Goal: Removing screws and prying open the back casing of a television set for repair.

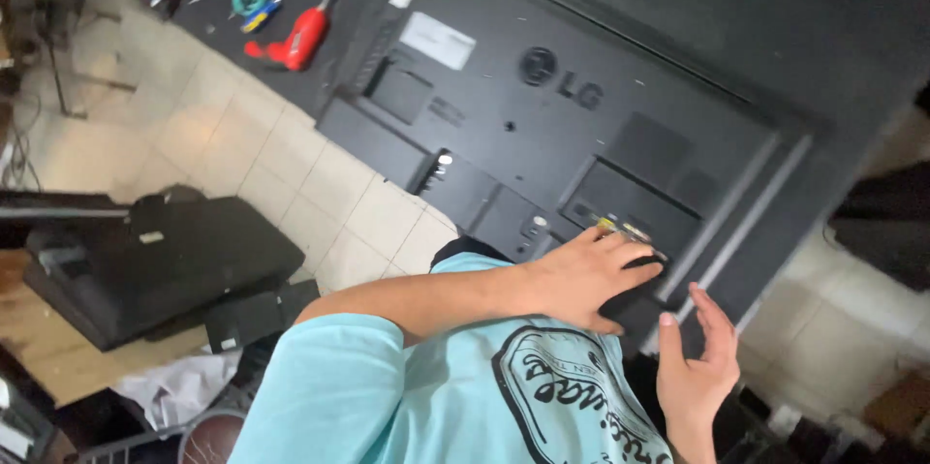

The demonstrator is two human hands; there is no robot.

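Presently, left hand [581, 275]: fingers flat on the television [542, 106] back's lower edge.
Right hand [696, 367]: open, empty.
Handling: likely heavy, rigid, fragile; grip the frame edges.

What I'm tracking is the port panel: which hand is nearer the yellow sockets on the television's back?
Left. The left hand lies on the television, fingers just beside the yellow sockets; the right hand hangs open farther off, by the set's edge.

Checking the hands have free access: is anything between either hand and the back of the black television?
Nothing visible. The left hand already rests flat on the television's back panel near its lower edge. The right hand hovers open just beside that edge, with only open air between.
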